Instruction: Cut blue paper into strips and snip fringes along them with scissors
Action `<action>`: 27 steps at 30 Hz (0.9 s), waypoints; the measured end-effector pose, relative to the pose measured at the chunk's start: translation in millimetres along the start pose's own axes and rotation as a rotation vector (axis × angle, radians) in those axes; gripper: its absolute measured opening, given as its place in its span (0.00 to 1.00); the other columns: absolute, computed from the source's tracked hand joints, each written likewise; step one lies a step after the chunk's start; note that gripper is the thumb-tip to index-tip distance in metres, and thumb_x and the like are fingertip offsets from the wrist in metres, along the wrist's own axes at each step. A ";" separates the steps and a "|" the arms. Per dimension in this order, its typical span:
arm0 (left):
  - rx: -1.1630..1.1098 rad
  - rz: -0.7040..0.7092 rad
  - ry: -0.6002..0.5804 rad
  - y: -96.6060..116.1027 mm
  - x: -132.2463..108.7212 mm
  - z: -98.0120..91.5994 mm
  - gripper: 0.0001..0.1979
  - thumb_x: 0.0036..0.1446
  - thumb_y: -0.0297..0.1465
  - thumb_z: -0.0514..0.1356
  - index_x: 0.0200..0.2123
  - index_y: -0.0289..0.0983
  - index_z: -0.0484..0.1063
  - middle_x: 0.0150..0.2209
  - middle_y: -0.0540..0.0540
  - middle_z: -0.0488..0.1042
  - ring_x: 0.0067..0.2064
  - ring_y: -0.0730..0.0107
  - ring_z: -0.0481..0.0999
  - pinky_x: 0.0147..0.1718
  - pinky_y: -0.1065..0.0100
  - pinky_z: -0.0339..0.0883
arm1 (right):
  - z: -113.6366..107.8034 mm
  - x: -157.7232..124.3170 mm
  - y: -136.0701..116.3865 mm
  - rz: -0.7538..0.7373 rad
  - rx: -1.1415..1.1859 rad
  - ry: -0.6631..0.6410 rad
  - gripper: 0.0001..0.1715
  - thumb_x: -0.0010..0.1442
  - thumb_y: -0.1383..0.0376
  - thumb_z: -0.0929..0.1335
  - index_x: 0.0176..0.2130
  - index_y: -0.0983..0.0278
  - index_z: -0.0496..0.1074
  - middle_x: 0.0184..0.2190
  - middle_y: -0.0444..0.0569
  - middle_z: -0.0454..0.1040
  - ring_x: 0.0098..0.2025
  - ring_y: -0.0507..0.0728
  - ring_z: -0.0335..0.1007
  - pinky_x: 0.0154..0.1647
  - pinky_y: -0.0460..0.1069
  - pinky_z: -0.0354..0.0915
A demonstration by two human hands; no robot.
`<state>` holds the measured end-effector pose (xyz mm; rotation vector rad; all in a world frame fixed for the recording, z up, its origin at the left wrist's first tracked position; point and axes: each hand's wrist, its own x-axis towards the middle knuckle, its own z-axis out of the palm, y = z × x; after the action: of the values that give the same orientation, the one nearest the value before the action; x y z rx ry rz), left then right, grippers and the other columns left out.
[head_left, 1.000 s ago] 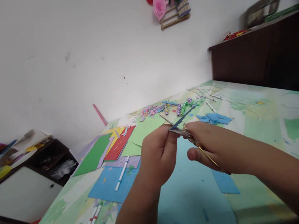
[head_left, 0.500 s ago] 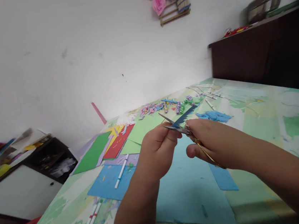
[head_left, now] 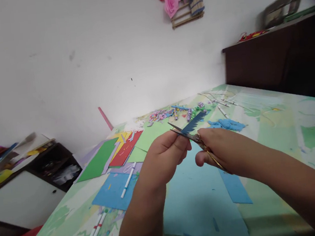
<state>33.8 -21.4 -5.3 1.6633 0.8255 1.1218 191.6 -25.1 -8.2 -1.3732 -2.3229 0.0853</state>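
My left hand (head_left: 170,154) pinches one end of a dark blue paper strip (head_left: 195,123), whose one long edge is cut into a fringe. In my right hand (head_left: 217,147) is a pair of scissors (head_left: 189,135) with gold-coloured handles. Their blades stand apart across the strip, close to my left fingertips. Beneath both hands lies a light blue sheet (head_left: 201,204) with a few small scraps on it. A narrower blue piece (head_left: 236,186) lies along its right side.
Left on the table are a green sheet (head_left: 98,160), a red sheet (head_left: 125,150), a blue sheet (head_left: 109,193) and white marker-like sticks (head_left: 128,180). Crumpled blue paper (head_left: 228,124), curled paper pieces and a scrap pile (head_left: 160,115) lie farther back. A dark cabinet (head_left: 275,55) adjoins the back right.
The strip has tilted slightly, so its fringed edge shows more clearly. Both hands stay nearly in place, with the scissors still across the strip. The whole view has shifted a little.
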 end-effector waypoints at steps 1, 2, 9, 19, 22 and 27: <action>-0.003 -0.007 0.004 1.1 0.2 0.2 0.14 0.52 0.38 0.54 0.21 0.35 0.64 0.15 0.55 0.55 0.17 0.84 0.52 0.14 0.78 0.45 | 0.3 0.7 0.5 -0.001 0.007 -0.007 0.19 0.51 0.50 0.63 0.27 0.64 0.60 0.21 0.46 0.65 0.23 0.53 0.59 0.20 0.45 0.50; 0.009 -0.009 0.017 2.6 0.3 0.6 0.13 0.52 0.38 0.53 0.22 0.35 0.65 0.14 0.56 0.55 0.16 0.84 0.52 0.14 0.78 0.46 | 1.0 1.5 1.3 -0.007 0.018 -0.012 0.19 0.51 0.50 0.63 0.27 0.64 0.60 0.21 0.46 0.65 0.22 0.52 0.59 0.19 0.45 0.50; 0.269 -0.006 0.145 14.2 1.2 5.5 0.08 0.51 0.28 0.51 0.22 0.36 0.66 0.13 0.56 0.58 0.16 0.82 0.55 0.14 0.77 0.49 | 5.2 4.9 6.9 -0.065 0.113 -0.019 0.20 0.53 0.49 0.61 0.28 0.64 0.61 0.21 0.46 0.65 0.21 0.51 0.56 0.19 0.44 0.50; 0.264 0.016 0.105 10.9 2.2 1.4 0.10 0.47 0.27 0.50 0.17 0.36 0.64 0.11 0.56 0.57 0.15 0.81 0.54 0.14 0.75 0.48 | 7.0 3.3 10.0 -0.138 0.195 -0.055 0.22 0.55 0.48 0.56 0.27 0.63 0.59 0.20 0.44 0.61 0.20 0.49 0.53 0.19 0.44 0.49; 0.259 0.076 0.110 7.3 3.7 -0.3 0.10 0.47 0.27 0.50 0.16 0.36 0.62 0.12 0.55 0.55 0.16 0.81 0.53 0.15 0.74 0.48 | 6.4 2.1 10.4 -0.145 0.186 -0.063 0.22 0.55 0.47 0.56 0.27 0.63 0.59 0.21 0.44 0.61 0.20 0.50 0.54 0.19 0.44 0.50; 0.247 0.117 0.137 6.9 3.7 -1.4 0.11 0.47 0.28 0.50 0.15 0.36 0.58 0.13 0.55 0.53 0.18 0.80 0.52 0.17 0.74 0.48 | 8.3 -1.6 11.1 -0.123 0.126 -0.030 0.23 0.54 0.46 0.56 0.29 0.64 0.59 0.24 0.47 0.64 0.23 0.52 0.57 0.23 0.46 0.52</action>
<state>33.9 -20.0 2.6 1.8733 0.9969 1.2663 198.0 -19.5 -19.2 -1.1737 -2.3764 0.2123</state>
